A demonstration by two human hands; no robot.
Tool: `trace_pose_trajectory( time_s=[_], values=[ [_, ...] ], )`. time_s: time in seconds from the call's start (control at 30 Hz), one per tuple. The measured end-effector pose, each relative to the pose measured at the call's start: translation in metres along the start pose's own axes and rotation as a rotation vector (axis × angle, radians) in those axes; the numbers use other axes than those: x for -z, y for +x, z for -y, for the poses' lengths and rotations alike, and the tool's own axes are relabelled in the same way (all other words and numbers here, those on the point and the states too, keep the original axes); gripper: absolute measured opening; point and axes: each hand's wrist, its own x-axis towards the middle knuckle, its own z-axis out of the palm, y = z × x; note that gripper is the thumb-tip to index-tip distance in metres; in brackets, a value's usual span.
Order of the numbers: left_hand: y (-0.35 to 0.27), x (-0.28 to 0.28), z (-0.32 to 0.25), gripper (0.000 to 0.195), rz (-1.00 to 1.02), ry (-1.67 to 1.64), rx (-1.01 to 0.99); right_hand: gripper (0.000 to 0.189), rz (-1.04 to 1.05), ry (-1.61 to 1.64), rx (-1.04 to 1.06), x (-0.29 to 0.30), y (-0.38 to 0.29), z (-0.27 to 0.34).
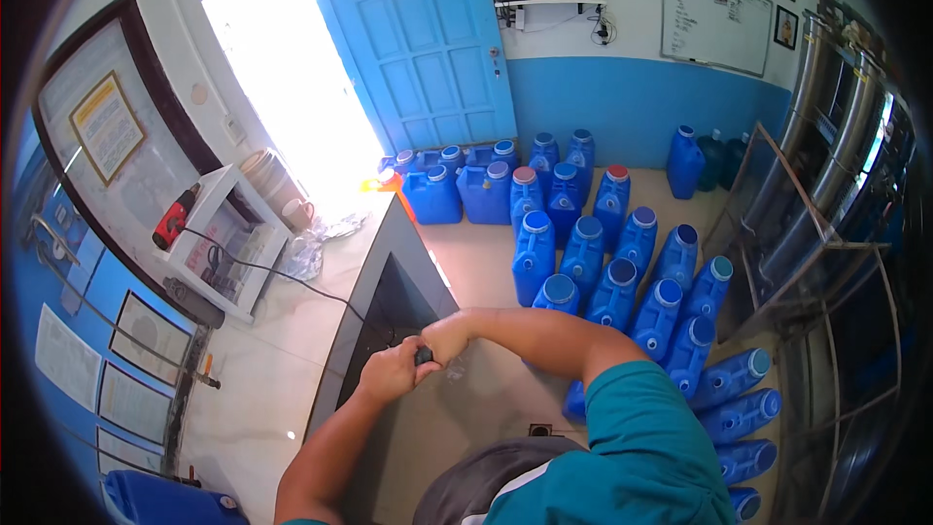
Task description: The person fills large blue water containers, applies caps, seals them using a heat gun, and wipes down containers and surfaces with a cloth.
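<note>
Both hands meet in front of me, beside the open front of the tiled counter (pixel 251 386). Pinched between the thumb and fingers of my left hand (pixel 393 372) is a small dark round object (pixel 423 356), too small to name surely. My right hand (pixel 447 333) is curled right against it, and its fingertips are hidden. A bit of clear crumpled plastic (pixel 455 369) shows just below the right hand; what it hangs from is unclear. A black cord (pixel 291 278) runs from a red and black power tool (pixel 175 219) over the counter edge towards my hands.
Rows of blue water jugs (pixel 586 239) stand on the floor to the right and ahead. The tool lies on a small white shelf (pixel 248 262). Crumpled foil-like plastic (pixel 305 254) and a mug (pixel 297 214) are on the counter. Metal-framed equipment (pixel 794 233) rises at right.
</note>
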Motion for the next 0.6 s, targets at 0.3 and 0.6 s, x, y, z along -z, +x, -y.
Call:
trace_pose_trajectory(
  time_s=[0.3,0.6],
  values=[
    [0.023,-0.028,0.022,0.038,-0.287,-0.518,0.324,0.084,-0.616,0.204,0.101,-0.002,-0.009,-0.009],
    [0.016,0.037,-0.012,0.032,0.147,-2.308,0.972,0.073,-1.285,-0.766,0.552,-0.013,-0.068,0.03]
  ],
)
